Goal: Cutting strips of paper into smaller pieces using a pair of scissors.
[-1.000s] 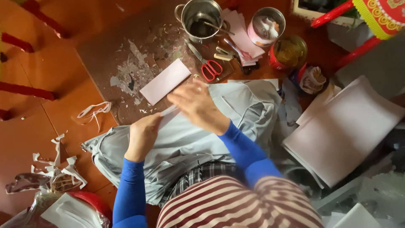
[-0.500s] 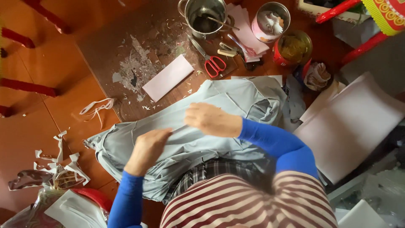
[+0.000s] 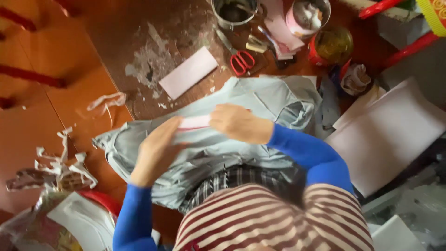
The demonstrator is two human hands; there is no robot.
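Over the grey cloth (image 3: 241,153), left hand (image 3: 158,151) and right hand (image 3: 237,123) both pinching a pale strip (image 3: 194,122)

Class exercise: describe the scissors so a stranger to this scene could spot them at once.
Start at the metal pot at the top of the brown floor. Just below and to its right lie the scissors, near a white paper strip. Their bright red loop handles set them apart.

Red scissors (image 3: 242,62), metal pot (image 3: 233,11), white card (image 3: 188,72) near floor's far edge; paper scraps (image 3: 58,165) at left.
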